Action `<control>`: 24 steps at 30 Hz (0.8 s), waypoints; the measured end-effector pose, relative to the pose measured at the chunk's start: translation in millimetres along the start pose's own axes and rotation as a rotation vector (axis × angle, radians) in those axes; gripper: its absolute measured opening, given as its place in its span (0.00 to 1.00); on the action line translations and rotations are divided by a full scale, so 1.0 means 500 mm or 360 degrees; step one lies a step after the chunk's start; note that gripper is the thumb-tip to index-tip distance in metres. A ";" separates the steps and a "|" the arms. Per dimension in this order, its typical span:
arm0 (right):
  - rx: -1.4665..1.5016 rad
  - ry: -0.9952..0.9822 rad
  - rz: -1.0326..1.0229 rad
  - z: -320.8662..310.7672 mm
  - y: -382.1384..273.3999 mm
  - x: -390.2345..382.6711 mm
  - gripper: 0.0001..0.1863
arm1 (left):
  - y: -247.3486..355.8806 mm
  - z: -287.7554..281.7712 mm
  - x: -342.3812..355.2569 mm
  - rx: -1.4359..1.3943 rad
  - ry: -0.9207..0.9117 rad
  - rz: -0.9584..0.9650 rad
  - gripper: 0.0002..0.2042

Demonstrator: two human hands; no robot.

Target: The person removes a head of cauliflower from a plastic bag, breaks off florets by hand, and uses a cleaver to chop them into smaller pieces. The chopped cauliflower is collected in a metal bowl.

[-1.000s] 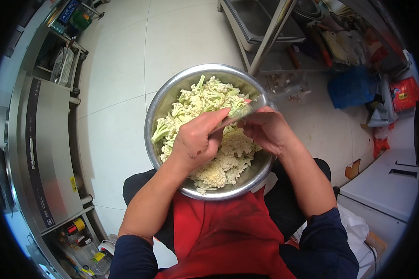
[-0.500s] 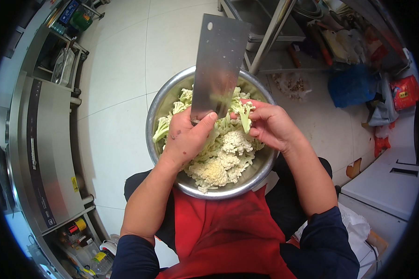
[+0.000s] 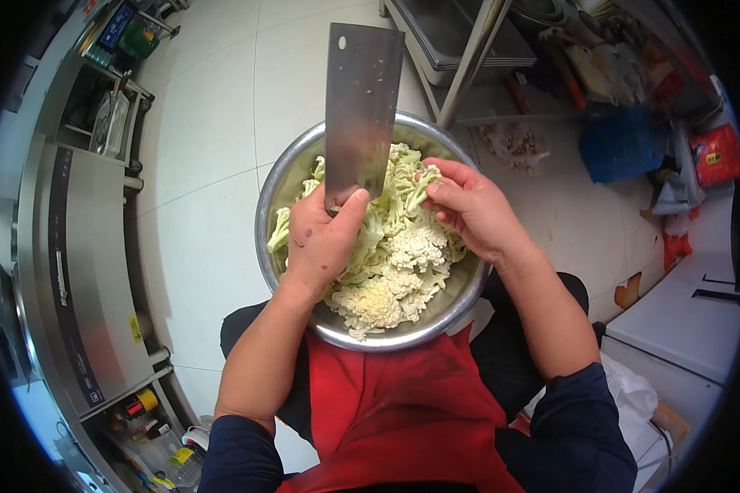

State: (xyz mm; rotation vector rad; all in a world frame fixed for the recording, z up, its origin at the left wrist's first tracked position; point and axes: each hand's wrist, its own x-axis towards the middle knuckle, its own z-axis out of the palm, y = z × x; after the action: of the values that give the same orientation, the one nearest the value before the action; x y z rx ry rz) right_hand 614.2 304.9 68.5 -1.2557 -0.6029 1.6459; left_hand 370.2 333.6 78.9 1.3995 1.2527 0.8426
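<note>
My left hand (image 3: 324,237) is closed round the handle end of a wide cleaver (image 3: 359,107), its broad blade pointing up and away from me over the bowl. Between the thumb and fingers of my right hand (image 3: 474,207) is a small cauliflower floret (image 3: 420,189) with a pale green stem. Both hands are above a round steel bowl (image 3: 269,261) that sits at my lap. Cut cauliflower (image 3: 384,300) fills it, with larger white heads at the near side and loose florets farther back. The cleaver's handle is mostly hidden by my left hand.
A steel cabinet (image 3: 99,271) runs along the left. At the back right stands a metal rack (image 3: 471,62) with trays. A blue plastic bag (image 3: 622,146) and a red package (image 3: 715,158) lie to the right, above a white appliance (image 3: 670,316). Pale tiles cover the floor (image 3: 197,238).
The cleaver has shifted left and stands more upright, apart from the floret. My right hand has turned slightly and raised the floret, its fingers closer together round it.
</note>
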 end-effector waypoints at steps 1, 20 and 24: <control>-0.0197 0.0045 -0.0124 0.015 0.000 -0.005 0.25 | 0.000 0.005 -0.001 -0.0011 0.0009 0.0048 0.11; -0.0748 0.0057 -0.1318 0.077 0.054 -0.044 0.11 | 0.040 0.042 -0.003 -0.0470 -0.0082 -0.0200 0.08; -0.1119 -0.0130 -0.1975 0.085 0.041 -0.057 0.15 | 0.020 0.031 0.014 -0.0833 -0.0035 -0.0392 0.07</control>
State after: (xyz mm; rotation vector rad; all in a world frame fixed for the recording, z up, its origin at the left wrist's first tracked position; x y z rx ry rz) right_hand 567.7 277.4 79.8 -0.8813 -1.6756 0.4202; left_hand 388.7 337.8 84.2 0.8175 1.0600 0.8977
